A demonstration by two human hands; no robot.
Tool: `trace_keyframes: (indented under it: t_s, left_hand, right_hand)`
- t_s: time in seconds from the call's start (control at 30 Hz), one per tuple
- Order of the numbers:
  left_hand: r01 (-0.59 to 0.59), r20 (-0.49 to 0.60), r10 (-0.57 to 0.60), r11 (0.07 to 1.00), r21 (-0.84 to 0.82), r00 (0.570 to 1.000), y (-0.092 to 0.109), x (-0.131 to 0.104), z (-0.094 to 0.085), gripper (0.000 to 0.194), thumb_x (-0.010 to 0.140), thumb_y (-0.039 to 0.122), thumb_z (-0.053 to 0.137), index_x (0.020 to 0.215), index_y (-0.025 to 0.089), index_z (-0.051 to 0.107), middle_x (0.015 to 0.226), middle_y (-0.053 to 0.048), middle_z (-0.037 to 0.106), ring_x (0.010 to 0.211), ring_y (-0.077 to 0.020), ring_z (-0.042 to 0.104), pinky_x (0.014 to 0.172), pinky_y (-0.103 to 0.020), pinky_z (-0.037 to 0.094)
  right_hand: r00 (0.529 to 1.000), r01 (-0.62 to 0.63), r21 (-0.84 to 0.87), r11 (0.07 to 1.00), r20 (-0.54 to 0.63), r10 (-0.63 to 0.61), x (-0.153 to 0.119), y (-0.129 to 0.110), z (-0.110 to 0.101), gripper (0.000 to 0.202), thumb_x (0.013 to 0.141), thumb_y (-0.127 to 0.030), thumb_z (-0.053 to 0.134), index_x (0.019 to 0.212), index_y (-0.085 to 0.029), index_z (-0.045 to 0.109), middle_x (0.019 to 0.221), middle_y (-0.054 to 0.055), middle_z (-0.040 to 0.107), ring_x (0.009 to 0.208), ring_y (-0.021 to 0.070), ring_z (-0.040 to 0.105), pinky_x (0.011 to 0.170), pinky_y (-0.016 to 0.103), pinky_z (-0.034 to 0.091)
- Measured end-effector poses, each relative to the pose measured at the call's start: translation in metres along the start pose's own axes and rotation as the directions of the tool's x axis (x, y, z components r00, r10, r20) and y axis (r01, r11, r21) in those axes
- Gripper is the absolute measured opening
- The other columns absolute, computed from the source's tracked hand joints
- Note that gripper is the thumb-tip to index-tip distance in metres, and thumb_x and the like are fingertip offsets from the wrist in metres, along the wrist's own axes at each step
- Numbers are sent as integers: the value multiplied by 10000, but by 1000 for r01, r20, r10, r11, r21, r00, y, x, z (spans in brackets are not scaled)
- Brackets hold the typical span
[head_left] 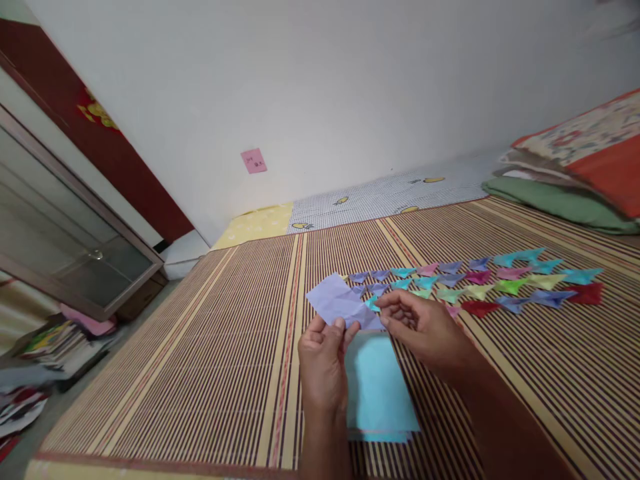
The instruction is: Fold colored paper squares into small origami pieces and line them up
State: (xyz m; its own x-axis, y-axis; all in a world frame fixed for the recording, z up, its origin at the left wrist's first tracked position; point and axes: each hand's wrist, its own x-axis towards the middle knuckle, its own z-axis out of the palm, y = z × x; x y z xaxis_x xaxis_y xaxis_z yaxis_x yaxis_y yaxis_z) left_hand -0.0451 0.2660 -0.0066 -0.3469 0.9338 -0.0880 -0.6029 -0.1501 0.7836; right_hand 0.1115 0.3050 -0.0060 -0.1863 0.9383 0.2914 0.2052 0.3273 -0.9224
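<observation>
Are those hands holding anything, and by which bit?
A creased, pale purple sheet of paper: the left hand pinches its lower edge, thumb in front. The right hand is at its right corner; whether it grips there cannot be told.

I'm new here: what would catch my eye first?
Probably the rows of colourful folded paper shapes on the striped mat, off to the right. Then the lilac sheet held in the left hand, with the right hand at its right end. Bright blue paper lies lower, on the mat.
</observation>
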Motion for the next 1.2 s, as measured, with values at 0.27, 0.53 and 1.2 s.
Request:
trace_keyframes:
  t_s: [0.27, 0.53, 1.2]
  left_hand:
    - [-73, 235, -7, 941, 331, 972, 3, -9, 2, 188, 769, 272, 822, 918, 160, 797, 911, -80, 803, 819, -200, 738, 797, -307, 588]
    - [-125, 231, 31, 905, 406, 972, 5, -5, -8, 110, 800, 256, 778, 855, 163, 798, 812, -67, 780, 775, -187, 712, 737, -257, 540]
    - [-546, 352, 418, 664, 511, 837, 13, -19, -4, 167, 820, 111, 768, 880, 260, 815, 1098, -89, 778, 1114, -286, 684, 1061, -473, 488]
  right_hand:
    - [981, 154, 108, 982, -137, -139, -7, -10, -5, 521, 839, -330, 769, 1338, -255, 637, 1189, 96, 738, 1118, 279, 675, 954, 441, 530]
    - [984, 172, 3, 985, -36, -172, -13, -25, -12, 139, 910, -317, 677, 801, -239, 709, 772, 8, 696, 767, 200, 644, 742, 339, 500]
    - [997, -45, 312, 949, 73, 23, -2, -3, 2, 219, 846, -373, 710, 712, -209, 655, 765, 15, 675, 721, 168, 626, 681, 297, 497]
